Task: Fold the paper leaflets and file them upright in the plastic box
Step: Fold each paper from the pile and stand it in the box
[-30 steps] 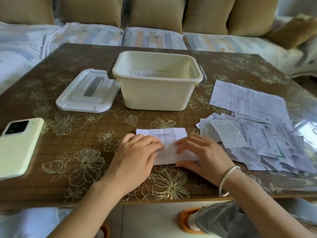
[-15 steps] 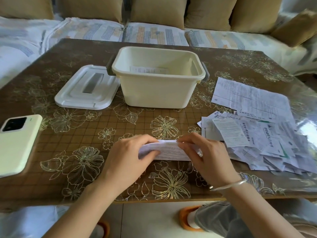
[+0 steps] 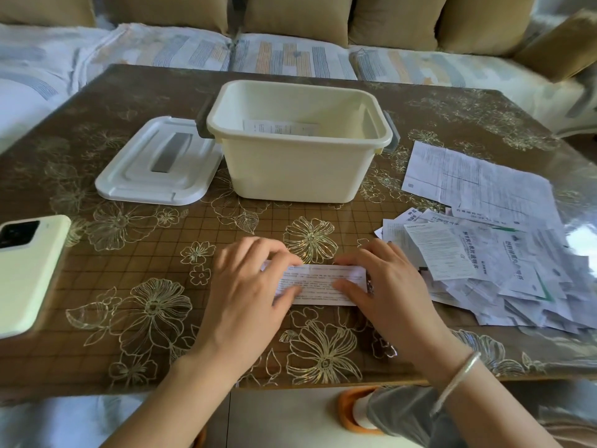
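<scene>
White paper, one folded leaflet point(image 3: 323, 283), is lying flat on the bench point(image 3: 129, 253) near its front edge, and two hands are pressing it down. The left hand point(image 3: 248, 295) is covering the left end; its fingers are spread along the upper edge and its thumb is lying on the printed face. This hand is a little blurred. The right hand point(image 3: 387, 295) is resting on the right end in the same way, with fingers laid out quite straight and the thumb pointing inward. Neither hand is pinching the paper. One silver bracelet point(image 3: 458, 376) is sitting on the right wrist.

Just to the right of the right hand, a loose pile of leaflets point(image 3: 484, 263) is spreading over the bench; they are too many and too overlapped for counting. One large unfolded sheet point(image 3: 468, 179) is lying behind the pile.

Straight behind the hands, one cream plastic box point(image 3: 290, 169) is standing open. One filed leaflet point(image 3: 281, 127) is standing upright inside it, near the far wall. One white lid point(image 3: 155, 169) is lying just beside the box on the left, touching its side. One pale green phone point(image 3: 29, 273) is lying at the left edge, well apart from the hands.
</scene>
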{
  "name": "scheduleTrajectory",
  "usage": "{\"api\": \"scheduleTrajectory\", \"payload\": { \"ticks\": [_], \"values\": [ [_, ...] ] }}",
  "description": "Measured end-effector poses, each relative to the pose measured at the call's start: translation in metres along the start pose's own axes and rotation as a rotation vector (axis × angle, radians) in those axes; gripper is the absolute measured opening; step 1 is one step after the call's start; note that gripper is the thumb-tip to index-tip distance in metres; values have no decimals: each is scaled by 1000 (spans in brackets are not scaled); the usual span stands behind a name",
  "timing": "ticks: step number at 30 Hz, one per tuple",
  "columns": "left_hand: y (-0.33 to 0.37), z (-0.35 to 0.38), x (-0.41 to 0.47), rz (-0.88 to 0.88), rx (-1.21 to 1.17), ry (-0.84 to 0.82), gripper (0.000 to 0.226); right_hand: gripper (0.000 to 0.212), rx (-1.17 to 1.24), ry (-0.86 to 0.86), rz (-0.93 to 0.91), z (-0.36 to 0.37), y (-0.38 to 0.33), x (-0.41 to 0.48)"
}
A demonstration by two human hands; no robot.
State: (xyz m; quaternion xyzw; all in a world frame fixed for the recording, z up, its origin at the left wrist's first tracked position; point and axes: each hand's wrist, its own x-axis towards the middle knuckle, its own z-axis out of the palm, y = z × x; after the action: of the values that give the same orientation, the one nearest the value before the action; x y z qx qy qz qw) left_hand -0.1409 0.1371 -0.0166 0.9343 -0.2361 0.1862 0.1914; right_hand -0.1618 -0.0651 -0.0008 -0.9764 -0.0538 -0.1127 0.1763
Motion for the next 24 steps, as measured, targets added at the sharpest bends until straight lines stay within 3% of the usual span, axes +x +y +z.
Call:
{"api": "scheduleTrajectory", "payload": {
  "ticks": [5, 11, 17, 20, 24],
  "values": [
    [1, 3, 0, 20, -58, -48, 22, 48, -41, -154, 64, -10, -7, 12],
    [-8, 3, 4, -41, -195, -164, 40, 75, -175, -412, 78, -24, -21, 33],
    [-8, 3, 9, -56, -213, -206, 47, 66, -222, -515, 66, -24, -19, 46],
    [-7, 3, 8, -72, -228, -209, 49, 46, 43, -395, 141, -29, -17, 40],
    [-7, 1, 10, -76, -226, -234, 48, 35, 849, -256, 364, -37, -23, 19]
  ]
}}
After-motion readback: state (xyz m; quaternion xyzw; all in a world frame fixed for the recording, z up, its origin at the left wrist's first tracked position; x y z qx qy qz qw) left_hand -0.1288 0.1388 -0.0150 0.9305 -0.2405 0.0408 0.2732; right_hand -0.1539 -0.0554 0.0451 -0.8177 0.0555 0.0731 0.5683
